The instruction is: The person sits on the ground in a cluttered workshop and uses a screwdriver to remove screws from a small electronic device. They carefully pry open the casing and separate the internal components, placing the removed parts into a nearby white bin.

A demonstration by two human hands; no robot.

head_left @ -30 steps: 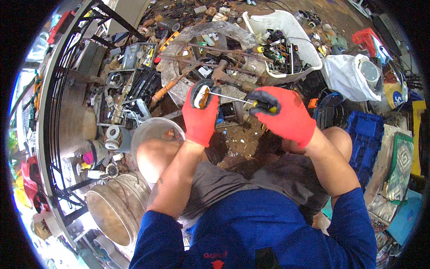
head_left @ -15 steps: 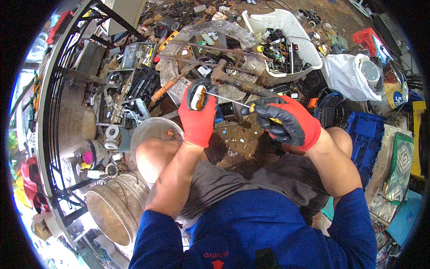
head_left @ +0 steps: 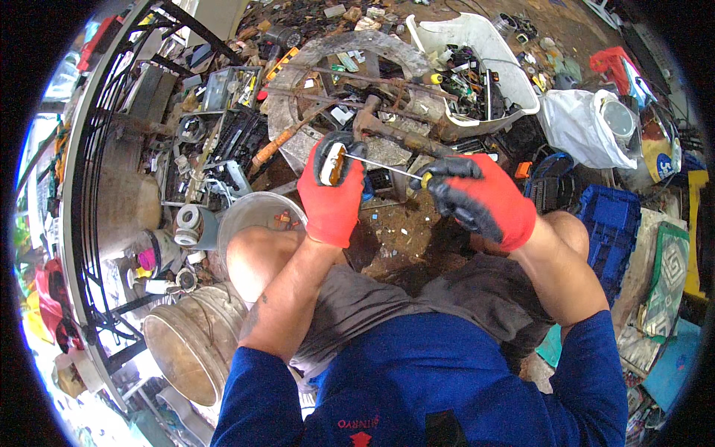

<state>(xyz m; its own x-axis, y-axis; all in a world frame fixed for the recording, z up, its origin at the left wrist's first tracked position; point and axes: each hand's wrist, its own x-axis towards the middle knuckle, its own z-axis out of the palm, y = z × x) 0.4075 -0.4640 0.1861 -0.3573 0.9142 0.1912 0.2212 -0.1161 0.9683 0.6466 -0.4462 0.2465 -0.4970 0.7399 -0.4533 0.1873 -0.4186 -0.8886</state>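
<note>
While the gloved left hand (head_left: 331,197) is gripping a white part (head_left: 333,164) in its curled fingers, the right hand (head_left: 484,201) is closing its fingers around the handle of a screwdriver (head_left: 383,165). Its shaft is slanting across the gap toward the part; whether the tip is touching, I cannot tell. Beyond them, a hammer (head_left: 395,133) is lying by a stone-grey ring (head_left: 296,73), and a white tub (head_left: 425,34) is holding scrap (head_left: 463,68) farther right.

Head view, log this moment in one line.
left hand: holding white-and-brown part | right hand: gripping screwdriver by handle | screwdriver: tip at part, contact unclear | hammer: lying beyond hands
</note>
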